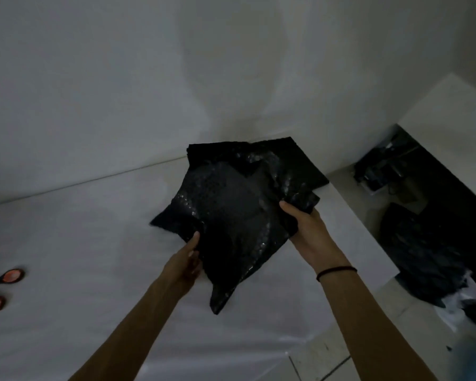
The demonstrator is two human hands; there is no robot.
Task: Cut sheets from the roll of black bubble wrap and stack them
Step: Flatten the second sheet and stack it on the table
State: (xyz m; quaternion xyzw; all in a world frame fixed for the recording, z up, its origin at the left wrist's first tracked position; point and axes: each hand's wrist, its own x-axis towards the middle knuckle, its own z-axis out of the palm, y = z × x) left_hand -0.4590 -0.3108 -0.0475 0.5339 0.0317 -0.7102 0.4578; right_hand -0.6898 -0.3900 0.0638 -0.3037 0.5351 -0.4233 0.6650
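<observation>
Likely light and floppy, the bubble wrap sheet (231, 210) sags above the counter (66, 243) before the stack (300, 163), left grip (187, 259) and right grip (305, 229) each pinching a near edge, seemingly the best hold.

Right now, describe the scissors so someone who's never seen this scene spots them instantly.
Start at the white table, then go to the far left of the view, well left of the black bubble wrap sheet held by the left hand and right hand. The scissors lie there, only their handles in frame. Their orange-lined loops are the only bright colour on the table.
</observation>
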